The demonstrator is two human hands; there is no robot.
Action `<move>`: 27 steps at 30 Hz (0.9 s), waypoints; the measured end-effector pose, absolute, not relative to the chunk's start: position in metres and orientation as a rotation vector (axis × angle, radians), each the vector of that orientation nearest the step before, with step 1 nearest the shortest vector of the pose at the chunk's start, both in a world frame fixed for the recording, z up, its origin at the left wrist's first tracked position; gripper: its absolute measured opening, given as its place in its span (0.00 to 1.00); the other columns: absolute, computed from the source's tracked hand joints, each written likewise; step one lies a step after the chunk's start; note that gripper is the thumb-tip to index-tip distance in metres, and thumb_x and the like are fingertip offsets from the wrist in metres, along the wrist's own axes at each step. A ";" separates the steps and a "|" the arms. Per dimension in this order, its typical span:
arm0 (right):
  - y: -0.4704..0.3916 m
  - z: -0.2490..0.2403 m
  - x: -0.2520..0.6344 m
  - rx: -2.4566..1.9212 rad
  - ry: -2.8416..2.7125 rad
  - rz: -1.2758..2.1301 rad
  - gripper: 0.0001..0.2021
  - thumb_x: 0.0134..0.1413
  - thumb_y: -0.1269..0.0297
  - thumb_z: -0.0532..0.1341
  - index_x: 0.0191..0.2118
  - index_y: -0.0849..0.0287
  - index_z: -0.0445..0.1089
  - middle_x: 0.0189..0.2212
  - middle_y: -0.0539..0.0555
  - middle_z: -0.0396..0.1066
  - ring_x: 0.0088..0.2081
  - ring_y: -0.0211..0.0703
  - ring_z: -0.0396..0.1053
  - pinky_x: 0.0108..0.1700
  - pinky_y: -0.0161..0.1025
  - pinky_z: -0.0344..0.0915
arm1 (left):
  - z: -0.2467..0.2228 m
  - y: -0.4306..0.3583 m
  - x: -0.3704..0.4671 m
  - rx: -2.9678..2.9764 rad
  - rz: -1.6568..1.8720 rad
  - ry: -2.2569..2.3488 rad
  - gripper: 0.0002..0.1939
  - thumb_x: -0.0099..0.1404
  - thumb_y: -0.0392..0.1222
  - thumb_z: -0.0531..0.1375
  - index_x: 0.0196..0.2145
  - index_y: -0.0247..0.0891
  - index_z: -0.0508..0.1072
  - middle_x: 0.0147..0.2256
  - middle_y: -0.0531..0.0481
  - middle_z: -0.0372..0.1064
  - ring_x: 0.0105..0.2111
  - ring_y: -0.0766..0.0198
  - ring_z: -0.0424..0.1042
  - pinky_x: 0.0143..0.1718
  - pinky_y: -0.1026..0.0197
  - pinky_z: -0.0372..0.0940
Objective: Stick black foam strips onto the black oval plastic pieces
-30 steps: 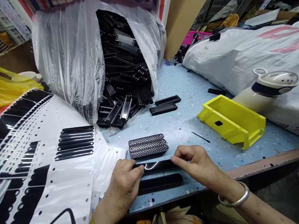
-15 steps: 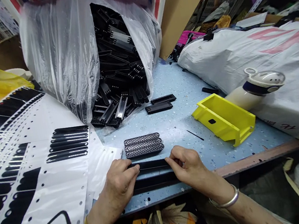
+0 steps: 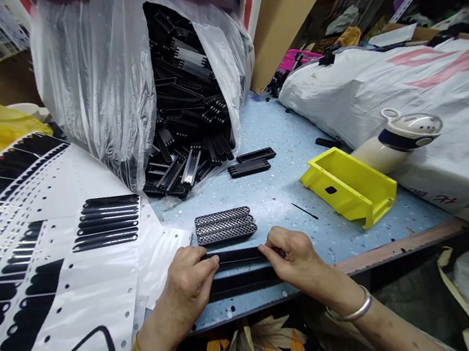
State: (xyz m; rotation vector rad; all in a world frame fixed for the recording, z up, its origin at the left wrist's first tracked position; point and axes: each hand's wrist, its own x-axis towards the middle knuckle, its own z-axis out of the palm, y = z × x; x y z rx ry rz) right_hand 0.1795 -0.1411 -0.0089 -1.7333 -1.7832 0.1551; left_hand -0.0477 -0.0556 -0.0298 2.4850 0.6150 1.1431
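A long, narrow black strip [image 3: 242,257] stretches between my hands near the table's front edge. My left hand [image 3: 192,276] pinches its left end, thumb on top. At the other end, the thumb and fingertips of my right hand [image 3: 290,253] close on it. Just below lies a second flat black piece [image 3: 242,282], its ends partly covered by my hands. Several black bars with a diamond-textured face [image 3: 226,226] lie side by side right behind the strip. What the undersides of the fingers touch is hidden.
A clear plastic bag [image 3: 96,96] spills black plastic parts [image 3: 190,100]. White sheets [image 3: 111,289] with black strips lie left. Two black parts [image 3: 249,167], a yellow tray [image 3: 350,186], a thin black stick [image 3: 305,210] and a lidded bottle [image 3: 398,139] are on the table. A white sack [image 3: 429,81] lies right.
The camera view shifts very slightly. Both hands keep the same pinch on the strip, with no clear movement of it.
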 end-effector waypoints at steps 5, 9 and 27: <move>-0.142 -0.008 0.180 -1.758 -1.778 0.148 0.15 0.57 0.69 0.55 0.21 0.54 0.52 0.18 0.47 0.59 0.20 0.36 0.58 0.24 0.35 0.53 | -0.029 -0.055 -0.047 2.489 1.133 0.610 0.09 0.67 0.29 0.57 0.37 0.35 0.77 0.33 0.44 0.73 0.32 0.61 0.72 0.31 0.58 0.71; -0.143 -0.011 0.181 -1.784 -1.687 0.219 0.13 0.55 0.67 0.58 0.21 0.55 0.58 0.18 0.49 0.63 0.19 0.37 0.61 0.23 0.34 0.55 | -0.029 -0.055 -0.048 2.495 1.141 0.605 0.09 0.67 0.29 0.57 0.37 0.35 0.77 0.33 0.44 0.73 0.32 0.61 0.72 0.31 0.58 0.71; -0.144 -0.008 0.200 -1.817 -1.135 0.879 0.18 0.53 0.47 0.58 0.25 0.58 0.68 0.19 0.51 0.69 0.18 0.39 0.66 0.21 0.35 0.62 | -0.032 -0.054 -0.047 2.483 1.145 0.579 0.08 0.67 0.30 0.57 0.35 0.34 0.77 0.31 0.43 0.73 0.30 0.60 0.71 0.29 0.58 0.70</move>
